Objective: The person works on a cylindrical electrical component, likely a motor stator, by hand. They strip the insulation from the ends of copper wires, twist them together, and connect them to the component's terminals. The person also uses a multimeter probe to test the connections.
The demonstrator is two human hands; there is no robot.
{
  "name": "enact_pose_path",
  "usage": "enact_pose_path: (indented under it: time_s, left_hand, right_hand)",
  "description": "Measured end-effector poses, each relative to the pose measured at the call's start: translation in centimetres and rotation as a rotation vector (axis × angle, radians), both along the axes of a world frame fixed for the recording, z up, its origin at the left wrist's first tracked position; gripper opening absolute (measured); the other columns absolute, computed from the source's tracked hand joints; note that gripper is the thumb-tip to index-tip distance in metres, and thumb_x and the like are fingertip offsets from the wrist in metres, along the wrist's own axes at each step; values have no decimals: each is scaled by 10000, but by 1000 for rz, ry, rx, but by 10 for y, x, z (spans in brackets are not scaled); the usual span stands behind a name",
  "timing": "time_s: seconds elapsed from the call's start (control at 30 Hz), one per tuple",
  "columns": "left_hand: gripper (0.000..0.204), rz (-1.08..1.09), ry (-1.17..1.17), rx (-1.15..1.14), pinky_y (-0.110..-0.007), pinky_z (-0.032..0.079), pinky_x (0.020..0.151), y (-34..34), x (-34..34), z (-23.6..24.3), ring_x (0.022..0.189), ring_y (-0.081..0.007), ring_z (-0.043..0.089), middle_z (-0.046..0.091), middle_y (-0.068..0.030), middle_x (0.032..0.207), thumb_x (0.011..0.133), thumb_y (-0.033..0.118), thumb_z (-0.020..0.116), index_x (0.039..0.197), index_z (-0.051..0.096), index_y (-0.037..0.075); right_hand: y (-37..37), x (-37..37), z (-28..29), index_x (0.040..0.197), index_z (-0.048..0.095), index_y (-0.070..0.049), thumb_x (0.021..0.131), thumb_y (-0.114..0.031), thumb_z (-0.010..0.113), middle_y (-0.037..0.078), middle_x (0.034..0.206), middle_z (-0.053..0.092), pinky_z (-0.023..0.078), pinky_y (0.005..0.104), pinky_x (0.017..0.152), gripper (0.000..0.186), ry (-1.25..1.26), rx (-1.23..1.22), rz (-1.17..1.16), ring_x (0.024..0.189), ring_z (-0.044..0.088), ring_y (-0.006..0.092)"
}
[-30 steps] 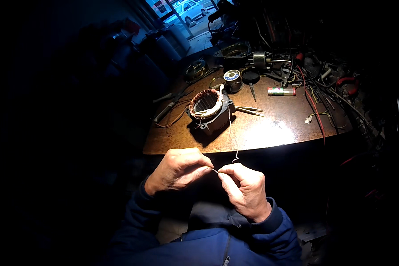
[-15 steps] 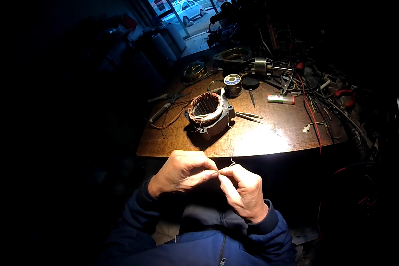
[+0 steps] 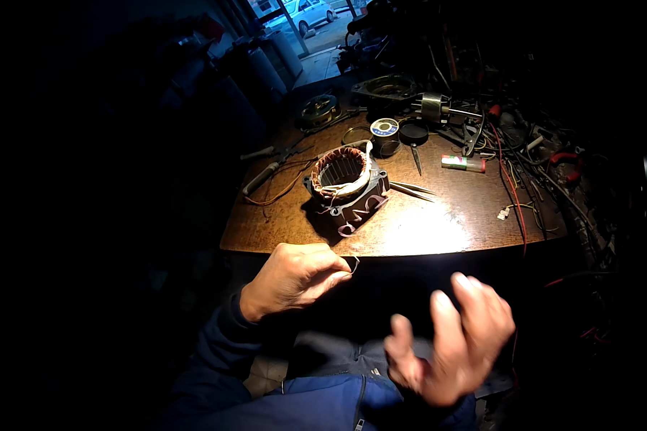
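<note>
My left hand (image 3: 291, 280) pinches a thin pale wire (image 3: 355, 266) just in front of the table's near edge. My right hand (image 3: 453, 337) is lifted apart to the right, blurred, fingers spread with nothing visible in them. Beyond both hands a motor stator (image 3: 372, 198) stands on the wooden table, its square dark housing topped by a copper winding ring (image 3: 320, 175) with white sleeving. Curled pinkish strands show over the housing's front; whether these join the held wire, I cannot tell. Steel tweezers (image 3: 415, 192) lie at the stator's right.
A wire spool (image 3: 384, 128), rotor (image 3: 434, 108), small tube (image 3: 461, 162) and pointed tool (image 3: 416, 161) lie behind and right. Tangled leads and red-handled pliers (image 3: 574, 167) crowd the right. Tools with pale handles (image 3: 262, 179) lie left. A doorway with a parked car (image 3: 309, 16) is behind.
My right hand has let go of the wire, swung right and opened. My left hand stays in its pinch. The loose strand by the stator has shifted into curls over the housing.
</note>
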State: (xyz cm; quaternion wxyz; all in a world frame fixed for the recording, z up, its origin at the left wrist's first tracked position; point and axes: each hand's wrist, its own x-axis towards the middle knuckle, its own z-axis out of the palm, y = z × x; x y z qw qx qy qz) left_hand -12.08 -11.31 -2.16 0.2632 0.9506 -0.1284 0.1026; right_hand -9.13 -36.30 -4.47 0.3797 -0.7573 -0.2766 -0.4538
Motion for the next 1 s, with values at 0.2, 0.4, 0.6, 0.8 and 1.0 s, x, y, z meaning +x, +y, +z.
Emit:
enact_pose_path:
  time_s: [0.2, 0.4, 0.6, 0.8, 1.0]
  left_hand:
    - [125, -130, -14, 84, -357, 584, 686, -15, 4, 5, 779, -282, 716, 718, -72, 908, 868, 107, 795, 969, 724, 88]
    - [210, -109, -218, 115, -348, 584, 629, -16, -5, 6, 739, -249, 712, 693, -44, 864, 753, 95, 803, 949, 729, 113]
    - [164, -132, -150, 1, -321, 571, 608, -7, -2, 7, 712, -227, 707, 708, -49, 829, 820, 71, 843, 946, 742, 95]
    - [183, -103, -84, -168, -309, 573, 650, -4, 0, 14, 752, -222, 730, 743, -93, 853, 821, 43, 877, 977, 781, 45]
    - [101, -12, -42, -201, -289, 552, 681, 3, 3, 16, 765, -179, 726, 758, -90, 852, 863, 12, 835, 945, 777, 7]
  right_hand:
    - [18, 20, 0, 1271, 644, 71, 870, -181, 822, 298, 1277, 661, 591, 473, 959, 506, 176, 284, 830, 1100, 698, 445]
    - [62, 24, -43, 1289, 634, 62, 962, -175, 786, 230, 1087, 705, 602, 374, 816, 432, 637, 304, 892, 939, 740, 328]
    - [52, 30, -57, 1102, 738, 18, 972, -43, 770, 15, 786, 699, 466, 214, 598, 147, 1013, 416, 1098, 671, 581, 33]
    - [42, 37, -56, 1035, 749, 27, 958, 26, 758, -11, 811, 703, 441, 177, 608, 77, 1046, 485, 1147, 699, 566, 6]
    - [44, 36, -56, 1009, 736, 36, 940, 70, 751, -6, 807, 691, 429, 162, 610, 79, 953, 570, 1077, 685, 571, 9]
